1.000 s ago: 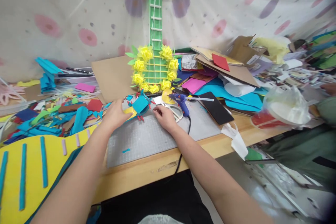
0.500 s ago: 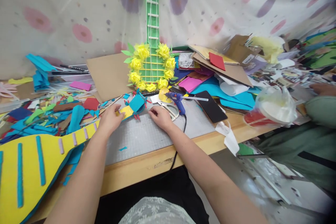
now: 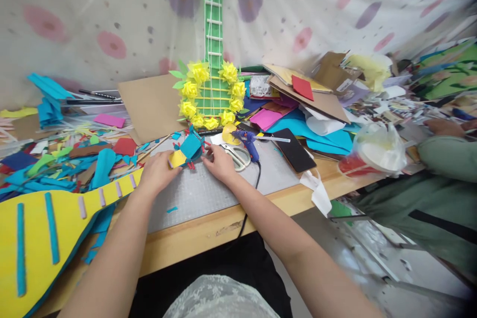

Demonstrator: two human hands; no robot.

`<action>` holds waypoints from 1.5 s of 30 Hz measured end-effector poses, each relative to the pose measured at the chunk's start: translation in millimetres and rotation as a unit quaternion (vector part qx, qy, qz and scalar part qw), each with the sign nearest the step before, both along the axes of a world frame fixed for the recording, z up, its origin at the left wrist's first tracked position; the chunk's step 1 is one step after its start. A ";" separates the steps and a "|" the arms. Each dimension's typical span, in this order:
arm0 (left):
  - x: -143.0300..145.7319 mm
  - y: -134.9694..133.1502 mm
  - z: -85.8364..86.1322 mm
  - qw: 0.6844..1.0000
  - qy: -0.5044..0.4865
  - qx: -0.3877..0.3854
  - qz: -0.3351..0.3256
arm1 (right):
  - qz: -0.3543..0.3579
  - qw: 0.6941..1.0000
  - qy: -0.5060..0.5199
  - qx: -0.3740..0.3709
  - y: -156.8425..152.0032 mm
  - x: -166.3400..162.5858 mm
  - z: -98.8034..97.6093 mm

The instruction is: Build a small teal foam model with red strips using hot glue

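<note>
L hand grasps the neck of a flat yellow guitar shape w/ blue strips, R hand w/ fingers bent at its blue headstock (grip: can't tell), white-handled metal scissors & blue plastic glue gun just R of R hand, green yellow-flowered guitar beyond both.

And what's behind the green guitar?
The spotted sheet hangs behind the green guitar, and brown cardboard shows behind its left edge. Whatever its body covers can't be seen.
</note>
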State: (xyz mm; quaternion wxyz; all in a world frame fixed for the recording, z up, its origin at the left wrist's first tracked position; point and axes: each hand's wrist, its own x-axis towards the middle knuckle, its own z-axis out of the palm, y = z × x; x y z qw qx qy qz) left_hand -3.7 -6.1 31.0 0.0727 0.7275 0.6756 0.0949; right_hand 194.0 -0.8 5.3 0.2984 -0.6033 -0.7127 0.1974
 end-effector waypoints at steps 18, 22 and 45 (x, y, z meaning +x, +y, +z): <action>-3.8 8.0 13.5 0.996 0.006 -0.084 -0.029 | -0.054 0.988 0.127 -0.071 29.8 -11.2 -0.2; -8.2 12.5 11.5 0.994 0.036 -0.100 -0.029 | -0.077 0.986 0.132 -0.068 38.9 -3.1 2.1; 27.8 4.3 -11.1 0.974 -0.058 0.217 0.001 | -0.051 0.985 0.151 -0.062 37.2 2.8 -1.5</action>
